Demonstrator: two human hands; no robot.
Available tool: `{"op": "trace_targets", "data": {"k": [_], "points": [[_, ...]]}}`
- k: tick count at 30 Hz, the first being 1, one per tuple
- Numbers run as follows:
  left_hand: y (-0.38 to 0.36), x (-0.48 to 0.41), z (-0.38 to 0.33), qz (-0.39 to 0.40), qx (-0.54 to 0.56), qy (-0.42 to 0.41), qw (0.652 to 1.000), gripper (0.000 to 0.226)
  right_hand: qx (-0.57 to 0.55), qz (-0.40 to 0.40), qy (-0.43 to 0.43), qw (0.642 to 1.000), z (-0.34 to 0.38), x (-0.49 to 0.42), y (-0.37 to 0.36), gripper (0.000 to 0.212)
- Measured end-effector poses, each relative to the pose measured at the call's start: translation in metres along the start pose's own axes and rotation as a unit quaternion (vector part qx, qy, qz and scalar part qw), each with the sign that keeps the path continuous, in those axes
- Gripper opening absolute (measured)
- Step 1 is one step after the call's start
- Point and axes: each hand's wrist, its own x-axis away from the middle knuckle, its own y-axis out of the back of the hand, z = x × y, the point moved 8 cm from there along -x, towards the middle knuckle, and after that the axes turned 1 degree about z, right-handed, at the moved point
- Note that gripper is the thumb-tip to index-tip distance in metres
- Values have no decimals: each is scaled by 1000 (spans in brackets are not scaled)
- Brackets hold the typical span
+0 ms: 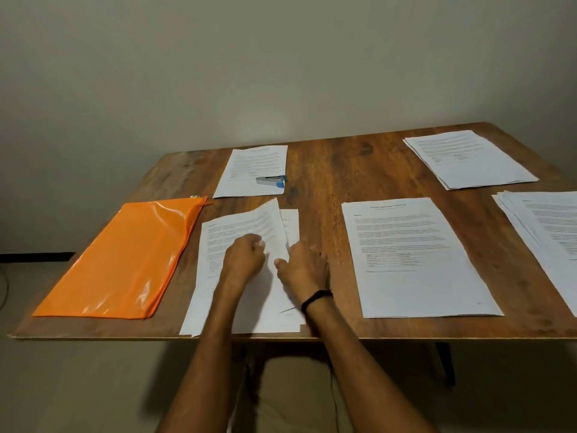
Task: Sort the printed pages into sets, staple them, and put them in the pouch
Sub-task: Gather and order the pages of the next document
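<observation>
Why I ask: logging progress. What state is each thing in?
Orange pouch: lying flat.
Stapler: shut, lying on the far-left pages.
Near stack: skewed, top sheet lifted at its right edge.
Left hand: curled, on the top sheet.
Right hand: grips that lifted edge.
Middle stack: flat, squared.
Far stack and edge stack: loosely fanned.

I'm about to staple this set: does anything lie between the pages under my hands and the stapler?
Nothing visible does. The stapler lies on the far stack, straight beyond the pages under your left hand and right hand; only a strip of bare table separates the two piles.
</observation>
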Motion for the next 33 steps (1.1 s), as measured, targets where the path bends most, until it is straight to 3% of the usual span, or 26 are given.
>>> {"op": "trace_targets", "data": {"k": [3, 5, 6, 8, 10, 11, 13, 15, 20, 22, 26, 29, 32, 33], "points": [[6, -2, 8, 27, 89, 38, 995, 58, -48, 8, 37, 998, 14, 4, -6, 38], [9, -4, 16, 39, 147, 74, 986, 76, -119, 57, 104, 986, 30, 7, -10, 25], [9, -6, 20, 36, 181, 87, 979, 72, -156, 104, 130, 974, 37, 9, -13, 17], [15, -3, 27, 17, 203, 100, 974, 58, -209, 162, 145, 953, 41, 10, -16, 25], [16, -3, 39, 9, 201, 107, 974, 63, -215, 135, 88, 963, 29, 4, -14, 35], [15, -2, 44, 9, 214, 115, 970, 64, -165, 89, 53, 981, 19, 0, -11, 35], [14, -3, 55, 12, 252, 133, 959, 70, 43, -2, -19, 999, -1, -1, 1, 38], [12, -6, 59, 22, 277, 139, 950, 76, 140, -26, -48, 989, -7, 2, 6, 45], [19, -7, 50, 13, 237, 103, 966, 93, -1, -34, -8, 999, 6, 0, -5, 37], [21, -6, 45, 18, 230, 73, 970, 86, 30, -53, -39, 997, 6, 2, -5, 48], [16, -4, 44, 37, 240, 72, 967, 47, 125, -53, -86, 987, 4, 3, -8, 55], [14, -3, 48, 40, 255, 84, 962, 42, 55, -40, -54, 996, 9, -3, -11, 42], [17, -1, 44, 34, 274, 87, 957, 18, -81, -23, 42, 996, 25, -4, -13, 33], [18, 1, 41, 42, 276, 92, 956, 21, -129, -18, 81, 988, 34, 1, -13, 33]]}}
